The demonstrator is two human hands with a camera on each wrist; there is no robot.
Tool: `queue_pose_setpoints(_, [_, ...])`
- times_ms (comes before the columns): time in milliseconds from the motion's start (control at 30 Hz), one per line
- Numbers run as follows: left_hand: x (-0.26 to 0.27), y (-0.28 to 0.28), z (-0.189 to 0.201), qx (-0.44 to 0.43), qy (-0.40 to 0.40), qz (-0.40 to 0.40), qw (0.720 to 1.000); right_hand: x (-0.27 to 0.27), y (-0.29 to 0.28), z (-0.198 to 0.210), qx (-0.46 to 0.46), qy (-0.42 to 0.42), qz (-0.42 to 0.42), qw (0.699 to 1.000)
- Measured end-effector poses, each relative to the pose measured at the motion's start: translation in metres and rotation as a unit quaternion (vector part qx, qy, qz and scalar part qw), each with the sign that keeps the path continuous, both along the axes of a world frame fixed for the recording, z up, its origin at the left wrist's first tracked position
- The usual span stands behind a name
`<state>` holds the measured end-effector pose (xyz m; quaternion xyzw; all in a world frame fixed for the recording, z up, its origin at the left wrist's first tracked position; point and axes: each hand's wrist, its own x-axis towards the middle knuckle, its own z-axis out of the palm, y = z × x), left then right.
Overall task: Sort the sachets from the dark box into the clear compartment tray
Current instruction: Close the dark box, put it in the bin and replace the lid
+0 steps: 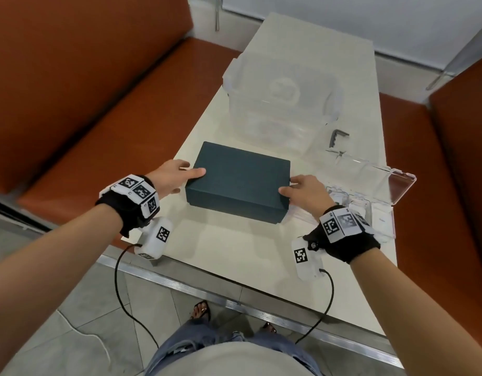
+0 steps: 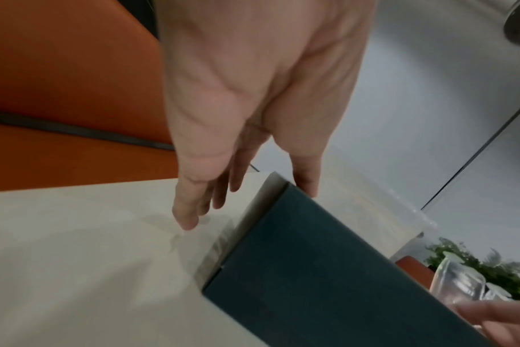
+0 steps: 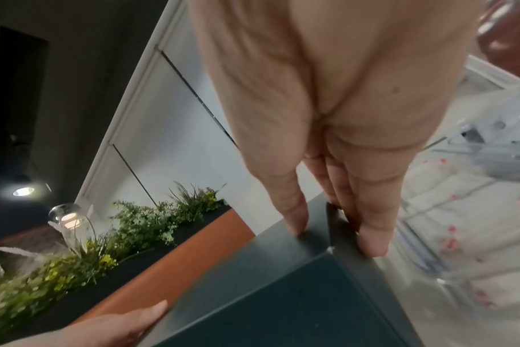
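Lid-off step, basically: dark box [image 1: 238, 183] sits shut mid-bench, clear compartment tray [image 1: 381, 213] at its 3 o'clock. Left hand [image 1: 172, 179] has thumb on top, fingers loose by the side. Right hand [image 1: 306, 194] pinches the other end. Next I'd lift the lid evenly.
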<state>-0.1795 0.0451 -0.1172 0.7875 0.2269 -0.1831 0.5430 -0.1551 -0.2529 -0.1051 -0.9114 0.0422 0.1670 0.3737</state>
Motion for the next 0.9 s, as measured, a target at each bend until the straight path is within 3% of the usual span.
queue_pose_setpoints(100, [-0.003, -0.006, -0.006, -0.028, 0.009, -0.001, 1.0, -0.005, 0.011, -0.008, -0.039, 0.01, 0.021, 0.999])
queue_pose_setpoints(333, [-0.007, -0.016, 0.004, -0.074, 0.003, 0.01, 0.997, -0.013, 0.026, -0.003, 0.034, 0.043, -0.034, 0.998])
queue_pose_setpoints(467, [-0.005, -0.015, 0.031, -0.121, -0.063, 0.033, 0.99, -0.018, 0.014, 0.033, 0.06, -0.047, -0.039, 0.996])
queue_pose_setpoints(600, [0.013, -0.019, 0.078, -0.204, -0.134, 0.065, 0.967, -0.012, -0.002, 0.086, 0.212, -0.096, -0.07, 0.97])
queue_pose_setpoints(700, [0.039, -0.035, 0.11, -0.242, -0.187, 0.044, 0.951, 0.007, -0.011, 0.119, 0.308, -0.078, -0.071, 0.946])
queue_pose_setpoints(800, [0.073, -0.055, 0.133, -0.247, -0.227, 0.013, 0.942, 0.038, -0.021, 0.143, 0.38, -0.099, -0.099, 0.915])
queue_pose_setpoints(900, [0.112, -0.07, 0.141, -0.213, -0.214, 0.0, 0.953, 0.074, -0.029, 0.165, 0.371, -0.15, -0.128, 0.907])
